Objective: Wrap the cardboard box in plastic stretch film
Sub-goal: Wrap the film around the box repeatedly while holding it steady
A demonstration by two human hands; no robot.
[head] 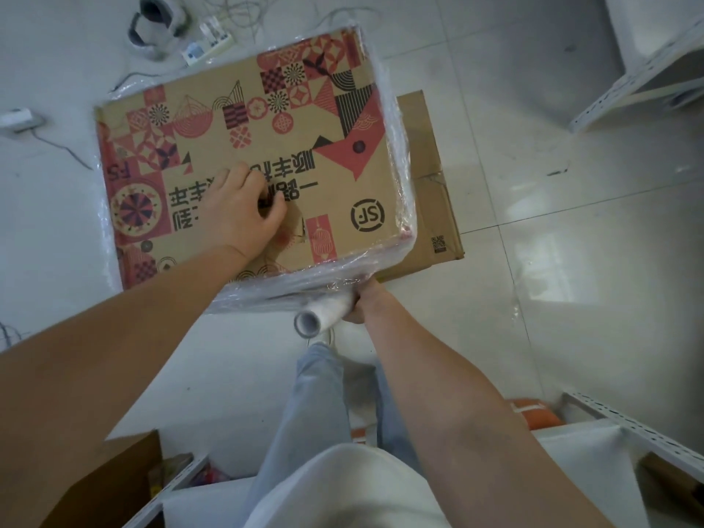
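A large cardboard box (266, 120) with red and black printed patterns stands on the floor ahead of me. Clear stretch film (396, 120) clings around its right and near sides. My left hand (240, 207) presses flat on the box's top face, fingers curled slightly. Below the box's near edge, my right hand (360, 304) grips the stretch film roll (324, 316), whose white core tube points toward me. Film runs from the roll onto the near side of the box.
A plain brown cardboard box (434, 200) lies under the patterned one at the right. White metal shelving (632, 81) stands at the upper right and lower right. A power strip with cables (209, 43) and a grey shoe (156, 24) lie beyond the box. An open carton (114, 478) sits lower left.
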